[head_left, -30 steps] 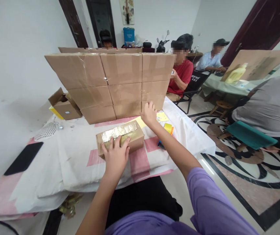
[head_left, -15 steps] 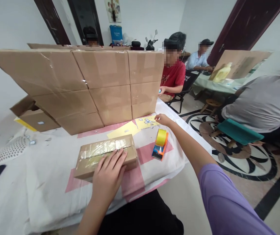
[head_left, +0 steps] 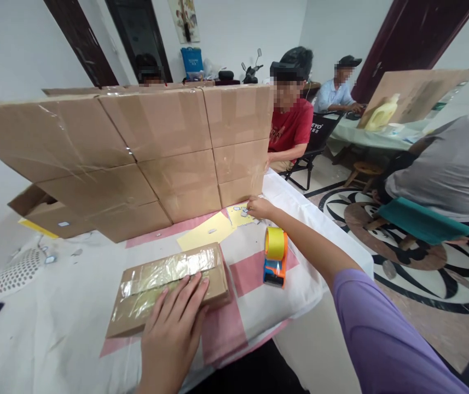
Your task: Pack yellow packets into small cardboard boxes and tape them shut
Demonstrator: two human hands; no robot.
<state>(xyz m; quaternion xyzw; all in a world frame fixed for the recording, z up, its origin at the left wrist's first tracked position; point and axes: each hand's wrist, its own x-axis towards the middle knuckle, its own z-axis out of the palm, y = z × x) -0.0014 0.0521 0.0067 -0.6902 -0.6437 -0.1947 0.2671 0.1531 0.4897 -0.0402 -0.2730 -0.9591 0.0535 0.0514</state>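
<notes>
My left hand (head_left: pixel 172 334) lies flat, fingers stretched, on a small taped cardboard box (head_left: pixel 164 282) near the table's front edge. My right hand (head_left: pixel 259 208) reaches far forward, fingertips pinched down on a yellow sheet with small stickers (head_left: pixel 240 214) at the foot of the box wall. An orange tape dispenser with a yellow roll (head_left: pixel 276 256) stands between the box and my right forearm. A plain yellow sheet (head_left: pixel 205 231) lies beside the sticker sheet.
A wall of stacked cardboard boxes (head_left: pixel 156 148) crosses the back of the white and pink table cover (head_left: pixel 53 317). An open carton (head_left: pixel 37 210) and a white perforated object (head_left: pixel 15 265) sit at left. Several people sit behind and to the right.
My right hand moved from beside the box wall down onto the sticker sheet. The view shifted closer; my left hand stayed on the taped box.
</notes>
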